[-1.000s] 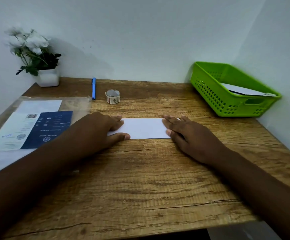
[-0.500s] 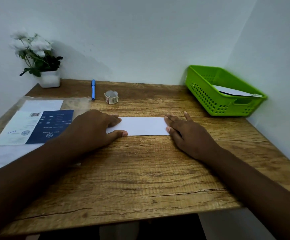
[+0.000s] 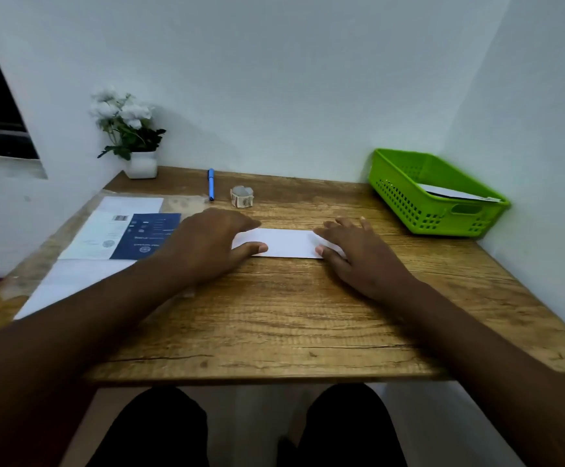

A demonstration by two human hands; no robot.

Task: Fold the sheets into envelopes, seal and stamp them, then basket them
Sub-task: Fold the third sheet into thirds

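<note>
A folded white sheet (image 3: pixel 283 243) lies flat in the middle of the wooden table (image 3: pixel 274 325). My left hand (image 3: pixel 207 244) rests palm down on its left end, fingers spread. My right hand (image 3: pixel 355 254) presses its right end the same way, thumb on the near edge. Neither hand grips anything. A green plastic basket (image 3: pixel 422 210) stands at the back right with a white envelope (image 3: pixel 456 194) inside. A small roll of stamps (image 3: pixel 241 197) sits behind the sheet.
A blue pen (image 3: pixel 211 184) lies by the back wall. A clear plastic packet of white sheets with a blue printed insert (image 3: pixel 122 235) covers the table's left side. A potted white flower (image 3: pixel 129 136) stands in the back left corner. Walls close the back and right.
The camera has tilted back, so my knees and the table's front edge now show. Both hands stay on the ends of the sheet; my right fingers have spread slightly.
</note>
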